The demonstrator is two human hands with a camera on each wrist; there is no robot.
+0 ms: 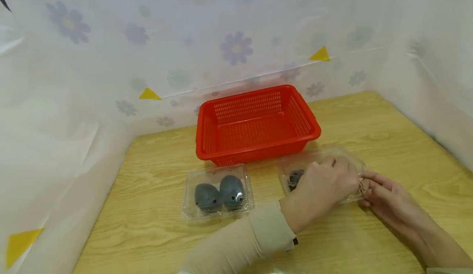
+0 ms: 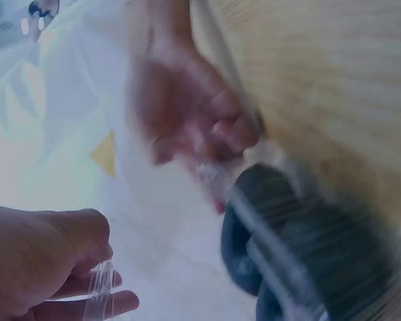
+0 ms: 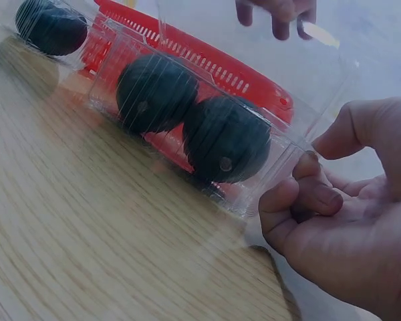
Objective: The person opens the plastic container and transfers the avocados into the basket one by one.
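Note:
A clear plastic box [image 3: 257,204] on the right holds two dark, rounded objects [image 3: 159,92], each with a small round spot. My right hand [image 1: 393,202] pinches the box's edge at its right end, thumb against curled fingers. Over the same box reaches my left hand [image 1: 325,179], covering much of it in the head view. In the left wrist view its thumb and fingers pinch a thin clear plastic lid [image 2: 99,294], raised above the box. A second clear box [image 1: 190,190] lies to the left with two similar grey objects [image 1: 231,190] inside.
Behind the boxes stands a red perforated basket [image 1: 258,147] with nothing in it. The light wood tabletop [image 1: 148,224] is enclosed by a pale flowered sheet [image 1: 177,44] at the back and sides. Yellow triangles [image 1: 320,54] mark the sheet.

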